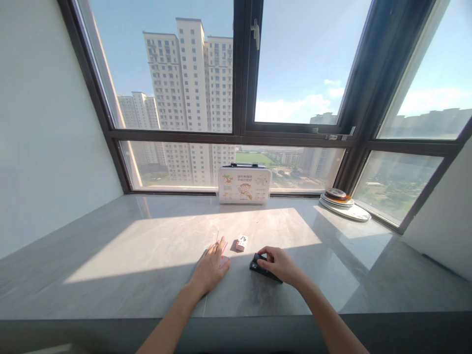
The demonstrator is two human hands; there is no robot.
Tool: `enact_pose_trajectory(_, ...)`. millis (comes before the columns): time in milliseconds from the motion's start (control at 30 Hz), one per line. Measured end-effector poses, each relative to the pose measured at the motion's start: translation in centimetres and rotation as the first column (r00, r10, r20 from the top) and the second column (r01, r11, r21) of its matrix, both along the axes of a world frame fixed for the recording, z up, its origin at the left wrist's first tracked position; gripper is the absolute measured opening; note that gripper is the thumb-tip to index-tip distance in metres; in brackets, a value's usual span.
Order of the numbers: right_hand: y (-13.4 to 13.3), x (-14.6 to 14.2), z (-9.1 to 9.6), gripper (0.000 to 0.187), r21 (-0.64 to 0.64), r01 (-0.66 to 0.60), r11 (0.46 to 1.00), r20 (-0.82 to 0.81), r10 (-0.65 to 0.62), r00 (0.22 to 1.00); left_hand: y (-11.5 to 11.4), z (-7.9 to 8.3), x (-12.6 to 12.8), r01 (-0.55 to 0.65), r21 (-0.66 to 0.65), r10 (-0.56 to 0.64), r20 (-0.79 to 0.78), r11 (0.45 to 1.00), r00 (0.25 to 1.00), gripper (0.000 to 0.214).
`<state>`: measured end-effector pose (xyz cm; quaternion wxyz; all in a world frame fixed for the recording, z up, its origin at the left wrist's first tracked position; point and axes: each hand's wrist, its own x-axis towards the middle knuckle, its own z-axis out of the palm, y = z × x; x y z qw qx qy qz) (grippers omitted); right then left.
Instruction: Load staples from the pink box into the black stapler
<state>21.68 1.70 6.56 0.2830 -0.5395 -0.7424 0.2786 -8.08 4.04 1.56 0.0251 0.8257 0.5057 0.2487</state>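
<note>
My left hand [210, 269] rests low on the grey stone sill, fingers stretched forward and thumb apart. Beneath it lies a thin pink-edged thing [223, 248], mostly covered by the hand, its kind unclear. My right hand [280, 265] is closed on a black stapler [264, 271], which lies slantwise on the sill with its near end toward the right. Between the two hands, a little farther off, stands a small white box with red and dark print [242, 242], touched by neither hand.
A white case with cartoon print and a dark handle [245, 186] stands upright against the window. Several stacked round plates or mats [341, 206] lie in the right back corner. The sill's front edge [258, 315] runs under my forearms. Dark window frames [243, 135] rise behind.
</note>
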Motion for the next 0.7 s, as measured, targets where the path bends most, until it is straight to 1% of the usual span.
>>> enact_pose_trajectory(100,-0.5,0.1,0.4,0.031,-0.005,0.012,1.0,0.007,-0.012,1.0,0.1,0.3,1.4,-0.022,0.008,0.022,-0.007,1.0,1.0,0.077)
enact_pose_trajectory(200,-1.2,0.5,1.0,0.029,0.01,0.023,1.0,0.042,-0.024,0.999,0.7,0.8,3.2,-0.004,0.017,0.004,-0.011,1.0,1.0,0.077)
enact_pose_trajectory(267,-1.6,1.2,1.3,0.025,0.042,0.035,0.998,0.098,-0.039,0.994,1.3,1.1,4.4,0.027,0.027,-0.026,-0.016,0.999,1.0,0.072)
enact_pose_trajectory(300,-1.7,1.7,1.4,0.026,0.052,0.045,0.998,0.132,-0.052,0.99,1.5,1.1,5.0,0.038,0.034,-0.037,-0.02,0.999,0.999,0.066)
enact_pose_trajectory(400,-2.2,3.3,1.0,0.046,0.013,0.094,0.995,0.186,-0.095,0.978,1.9,1.0,6.6,0.026,0.056,-0.025,-0.016,0.998,1.0,0.05)
enact_pose_trajectory(467,-2.5,3.9,0.1,0.055,-0.054,0.122,0.991,0.129,-0.115,0.985,1.5,0.7,7.2,-0.008,0.068,0.008,0.001,0.998,1.0,0.045)
enact_pose_trajectory(533,-2.7,3.6,-1.1,0.06,-0.116,0.136,0.984,0.004,-0.136,0.991,0.5,0.4,7.5,-0.047,0.084,0.045,0.021,0.995,0.999,0.044)
enact_pose_trajectory(600,-2.7,2.2,-2.4,0.061,-0.174,0.135,0.975,-0.136,-0.16,0.978,-1.0,0.2,7.4,-0.083,0.1,0.079,0.039,0.992,0.996,0.044)
enact_pose_trajectory(700,-2.6,-1.7,-3.9,0.061,-0.256,0.094,0.962,-0.294,-0.171,0.941,-3.5,0.0,6.7,-0.136,0.109,0.131,0.054,0.985,0.99,0.046)
